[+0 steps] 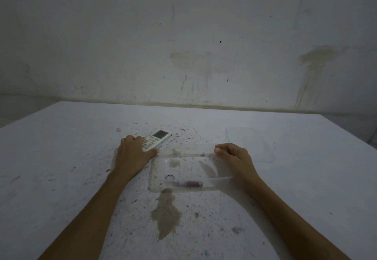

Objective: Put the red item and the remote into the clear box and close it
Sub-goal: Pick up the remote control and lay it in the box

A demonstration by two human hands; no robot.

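Observation:
A clear box [157,178] lies open on the white table in front of me. Inside it, along the near wall, rests the red item [189,183], a slim reddish tube lying flat. The white remote [156,139], with a small screen and several buttons, lies just beyond the box's far left corner. My left hand [133,153] is closed over the remote's near end, thumb under its side. My right hand [232,154] hovers at the box's far right corner, fingers curled, holding nothing I can see. The clear lid [251,143] lies flat to the right, behind my right hand.
The table [61,168] is white, speckled and stained, with a brown stain [166,212] just in front of the box. A marked white wall [183,45] stands behind the table's far edge. The table's left and right edges fall away at the sides.

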